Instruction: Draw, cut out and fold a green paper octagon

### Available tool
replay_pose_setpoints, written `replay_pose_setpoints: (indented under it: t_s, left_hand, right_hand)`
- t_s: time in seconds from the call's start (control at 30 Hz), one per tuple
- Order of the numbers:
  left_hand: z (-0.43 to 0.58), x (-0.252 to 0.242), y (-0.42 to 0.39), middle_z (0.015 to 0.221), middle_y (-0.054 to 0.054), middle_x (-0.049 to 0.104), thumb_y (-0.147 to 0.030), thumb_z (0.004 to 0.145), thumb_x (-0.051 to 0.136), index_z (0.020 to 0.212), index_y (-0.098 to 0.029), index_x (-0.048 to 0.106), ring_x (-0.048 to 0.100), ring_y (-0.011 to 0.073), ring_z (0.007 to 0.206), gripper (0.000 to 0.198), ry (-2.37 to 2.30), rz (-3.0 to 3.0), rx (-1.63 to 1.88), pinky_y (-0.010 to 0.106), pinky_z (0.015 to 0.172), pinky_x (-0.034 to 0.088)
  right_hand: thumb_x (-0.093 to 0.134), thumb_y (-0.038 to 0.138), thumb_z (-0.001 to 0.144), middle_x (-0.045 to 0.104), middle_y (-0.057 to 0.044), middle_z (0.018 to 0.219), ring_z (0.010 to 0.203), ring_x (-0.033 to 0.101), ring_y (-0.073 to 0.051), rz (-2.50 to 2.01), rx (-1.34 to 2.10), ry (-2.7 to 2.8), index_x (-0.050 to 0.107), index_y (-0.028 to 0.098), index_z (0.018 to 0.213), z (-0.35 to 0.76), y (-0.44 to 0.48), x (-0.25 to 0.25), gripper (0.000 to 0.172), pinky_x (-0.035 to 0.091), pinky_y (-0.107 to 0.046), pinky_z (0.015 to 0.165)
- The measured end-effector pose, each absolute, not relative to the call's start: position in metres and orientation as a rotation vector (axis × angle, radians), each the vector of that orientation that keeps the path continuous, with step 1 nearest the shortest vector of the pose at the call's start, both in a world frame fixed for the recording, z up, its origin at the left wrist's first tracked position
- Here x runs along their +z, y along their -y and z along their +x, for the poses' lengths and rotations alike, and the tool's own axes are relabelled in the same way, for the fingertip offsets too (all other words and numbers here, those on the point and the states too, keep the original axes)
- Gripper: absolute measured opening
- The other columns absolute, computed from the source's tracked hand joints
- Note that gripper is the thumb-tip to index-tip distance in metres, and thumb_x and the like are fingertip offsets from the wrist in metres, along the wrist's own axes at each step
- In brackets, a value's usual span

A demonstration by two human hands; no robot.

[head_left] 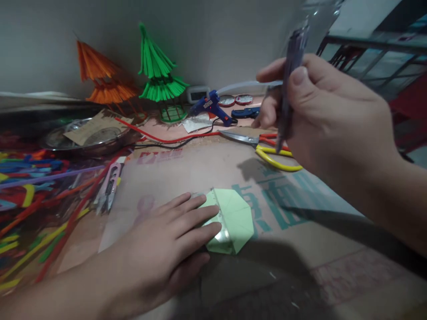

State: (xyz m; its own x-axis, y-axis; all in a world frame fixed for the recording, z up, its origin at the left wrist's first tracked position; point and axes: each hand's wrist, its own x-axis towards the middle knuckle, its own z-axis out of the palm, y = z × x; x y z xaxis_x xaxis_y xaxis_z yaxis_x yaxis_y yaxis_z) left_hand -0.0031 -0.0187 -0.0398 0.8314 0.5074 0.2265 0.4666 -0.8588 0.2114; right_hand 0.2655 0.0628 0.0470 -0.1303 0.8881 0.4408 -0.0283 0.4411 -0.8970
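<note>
The left hand's fingers (201, 217) lie nearly straight and a little spread, palm down, pressing on a clear ruler (224, 232) rather than closing round anything; the left hand (167, 242) reaches in from the near left. The right hand (340, 104), raised at the right, has thumb and fingers closed on a dark pen (294, 58), its lower end above the table and well apart from the paper (240, 218).

The step in hand looks to be setting a straight edge across the paper. Drawing along it would call for a steady press from the left fingers, while the right hand brings the pen down to the ruler's edge.

The paper lies mid-scene on the cardboard (200, 164), under the ruler and left fingertips. It is pale green, many-sided like an octagon, with straight-cut edges and faint creases running inward from the corners. It seems flat; its left part is partly hidden.

Just beyond the right hand's side of the board lie scissors (279, 166) with red and yellow handles, and farther off a blue glue gun (208, 106). Pink snips (112, 178) lie to the left, near coloured stems (28, 195). At the far side stand a green tree (155, 62) and an orange tree (95, 64).
</note>
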Motion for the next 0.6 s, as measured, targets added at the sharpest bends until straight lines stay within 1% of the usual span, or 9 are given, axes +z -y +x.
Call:
replay_pose_setpoints:
  t_s: [0.07,0.1,0.17,0.23,0.27,0.33,0.43,0.5,0.6]
  left_hand:
    - [-0.003,-0.039,0.018,0.153,0.002,0.06,-0.022,0.1,0.057,0.147,-0.026,0.054,0.052,0.0277,0.145,0.048,-0.767,2.909,0.417,0.052,0.122,0.044]
    - [-0.003,-0.038,0.018,0.152,0.003,0.061,-0.021,0.098,0.058,0.147,-0.025,0.055,0.054,0.0275,0.143,0.049,-0.757,2.931,0.426,0.05,0.122,0.045]
    - [-0.002,-0.038,0.016,0.148,0.003,0.064,-0.02,0.095,0.06,0.144,-0.025,0.059,0.058,0.0269,0.139,0.05,-0.732,2.971,0.465,0.047,0.12,0.047]
    - [-0.001,-0.039,0.014,0.145,0.003,0.067,-0.02,0.092,0.06,0.14,-0.025,0.063,0.062,0.0264,0.135,0.048,-0.733,3.003,0.542,0.044,0.118,0.05]
    - [0.0,-0.04,0.013,0.143,0.003,0.069,-0.021,0.091,0.061,0.138,-0.026,0.064,0.063,0.0261,0.134,0.047,-0.729,3.017,0.572,0.042,0.117,0.051]
    - [0.0,-0.041,0.011,0.141,0.002,0.07,-0.025,0.092,0.062,0.137,-0.028,0.066,0.064,0.0257,0.132,0.044,-0.712,3.04,0.599,0.04,0.115,0.052]
    - [-0.003,-0.044,0.009,0.143,0.0,0.069,-0.03,0.095,0.063,0.141,-0.031,0.064,0.063,0.0253,0.134,0.046,-0.683,3.063,0.568,0.038,0.115,0.052]
    - [-0.006,-0.046,0.008,0.147,-0.001,0.066,-0.031,0.096,0.062,0.143,-0.031,0.062,0.061,0.0252,0.137,0.047,-0.67,3.079,0.572,0.037,0.116,0.05]
    - [-0.009,-0.048,0.007,0.152,-0.003,0.061,-0.032,0.095,0.063,0.145,-0.031,0.061,0.057,0.0245,0.141,0.05,-0.663,3.113,0.55,0.036,0.12,0.046]
  right_hand:
    - [0.037,0.013,0.106,0.053,-0.001,0.071,0.069,0.053,-0.016,-0.766,1.039,1.351,0.066,0.021,0.087,0.268,-0.066,0.058,0.036,0.044,-0.029,0.067]
    - [0.033,0.014,0.107,0.049,-0.001,0.071,0.068,0.05,-0.015,-0.762,1.083,1.297,0.063,0.02,0.078,0.27,-0.067,0.064,0.042,0.043,-0.028,0.065]
    - [0.029,0.027,0.11,0.041,0.0,0.067,0.063,0.044,-0.014,-0.784,1.175,1.234,0.054,0.02,0.061,0.273,-0.069,0.072,0.055,0.04,-0.029,0.061]
    - [0.033,0.049,0.109,0.035,0.0,0.062,0.059,0.038,-0.015,-0.833,1.245,1.23,0.046,0.02,0.052,0.276,-0.072,0.075,0.065,0.037,-0.029,0.056]
    - [0.036,0.055,0.107,0.033,0.0,0.059,0.058,0.036,-0.015,-0.853,1.268,1.236,0.045,0.021,0.05,0.278,-0.075,0.074,0.067,0.035,-0.029,0.054]
    - [0.037,0.058,0.105,0.03,0.0,0.057,0.056,0.033,-0.015,-0.866,1.292,1.223,0.043,0.021,0.05,0.281,-0.08,0.071,0.067,0.031,-0.028,0.053]
    - [0.032,0.055,0.106,0.029,0.001,0.058,0.055,0.031,-0.015,-0.909,1.35,1.193,0.042,0.021,0.052,0.285,-0.088,0.063,0.065,0.031,-0.028,0.052]
    - [0.033,0.054,0.106,0.028,0.001,0.058,0.055,0.03,-0.015,-0.926,1.376,1.187,0.04,0.022,0.054,0.287,-0.091,0.058,0.061,0.03,-0.029,0.052]
    - [0.039,0.048,0.102,0.026,0.002,0.057,0.054,0.027,-0.015,-0.911,1.376,1.201,0.038,0.023,0.052,0.287,-0.092,0.052,0.055,0.027,-0.03,0.052]
